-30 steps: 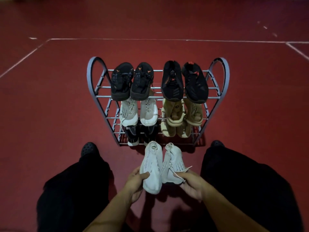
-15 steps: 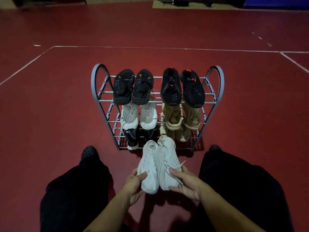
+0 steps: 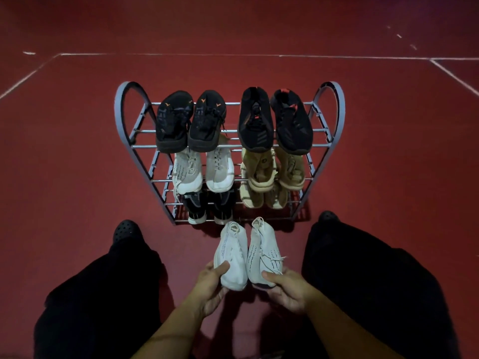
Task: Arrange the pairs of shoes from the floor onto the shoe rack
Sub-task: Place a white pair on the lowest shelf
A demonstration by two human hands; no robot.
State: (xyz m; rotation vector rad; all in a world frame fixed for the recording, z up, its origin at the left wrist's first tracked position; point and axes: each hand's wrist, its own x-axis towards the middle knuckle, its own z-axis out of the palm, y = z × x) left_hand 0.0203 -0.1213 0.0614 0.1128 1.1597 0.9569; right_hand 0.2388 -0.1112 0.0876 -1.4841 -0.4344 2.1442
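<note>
Both hands hold a pair of white sneakers just in front of the shoe rack [image 3: 124, 120]: the left hand [image 3: 211, 286] curls round the toe of the left white sneaker [image 3: 230, 257], thumb on top, and the right hand [image 3: 287, 288] grips the toe of the right white sneaker [image 3: 263, 255] the same way. Heels point at the rack, the shoes side by side and touching. Underneath lies a dark red floor [image 3: 77, 177] crossed by thin white lines [image 3: 233, 55], dimly lit. On the grey wire rack sit two black pairs on top, a white pair and a tan pair on the middle tier, and a black pair and another tan pair lowest. Black trouser legs [image 3: 108, 294] flank the hands.
</note>
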